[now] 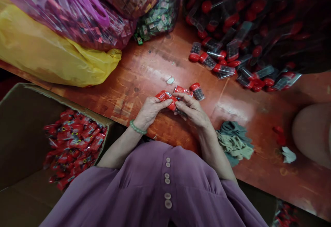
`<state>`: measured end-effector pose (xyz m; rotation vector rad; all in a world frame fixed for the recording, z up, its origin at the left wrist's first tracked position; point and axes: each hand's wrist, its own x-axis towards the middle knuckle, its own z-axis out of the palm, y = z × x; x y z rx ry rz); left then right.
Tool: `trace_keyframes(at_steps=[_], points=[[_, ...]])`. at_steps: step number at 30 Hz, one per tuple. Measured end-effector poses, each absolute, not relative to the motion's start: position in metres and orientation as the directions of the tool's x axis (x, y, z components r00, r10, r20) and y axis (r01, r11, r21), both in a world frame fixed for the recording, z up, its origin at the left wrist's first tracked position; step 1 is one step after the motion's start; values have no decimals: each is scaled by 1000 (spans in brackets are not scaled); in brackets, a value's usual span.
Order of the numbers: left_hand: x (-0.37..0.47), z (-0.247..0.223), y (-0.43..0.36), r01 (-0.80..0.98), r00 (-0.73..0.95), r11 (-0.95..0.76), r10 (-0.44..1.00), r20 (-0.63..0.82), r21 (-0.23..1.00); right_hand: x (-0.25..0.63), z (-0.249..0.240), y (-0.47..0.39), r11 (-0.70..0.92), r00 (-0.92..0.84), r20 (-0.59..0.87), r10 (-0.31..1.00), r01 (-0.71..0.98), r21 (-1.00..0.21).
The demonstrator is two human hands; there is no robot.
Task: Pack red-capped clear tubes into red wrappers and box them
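In the head view my hands meet over the table near its front edge. My left hand (149, 112), with a green bead bracelet (137, 127) at the wrist, pinches a red printed card (163, 96) between thumb and fingers. My right hand (192, 110) closes around a small red-capped clear container (180, 112), mostly covered by its fingers. The container's red cap (172, 106) touches the card. Just beyond my right fingers lie another red card (183, 90) and a red-capped container of dark pellets (197, 91).
A large heap of red-capped containers (224, 70) spills from a dark bag at the right. Purple bags (85, 16) and a yellow bag (51, 54) stand at the left. An open cardboard box (20, 116) holds red packets (74, 140). Crumpled cloths (235, 142) lie right.
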<state>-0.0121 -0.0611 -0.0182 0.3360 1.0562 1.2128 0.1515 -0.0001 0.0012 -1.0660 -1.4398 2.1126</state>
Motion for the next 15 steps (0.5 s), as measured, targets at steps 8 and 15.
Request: trace_keyframes(at_steps=[8, 15], points=[[-11, -14, -58, -613, -32, 377, 866, -498, 694, 150, -11, -2, -403, -577, -374, 726, 85, -911], [-12, -15, -57, -607, -69, 394, 839, -540, 690, 143, -15, -13, 54, -498, -70, 864, 230, -972]])
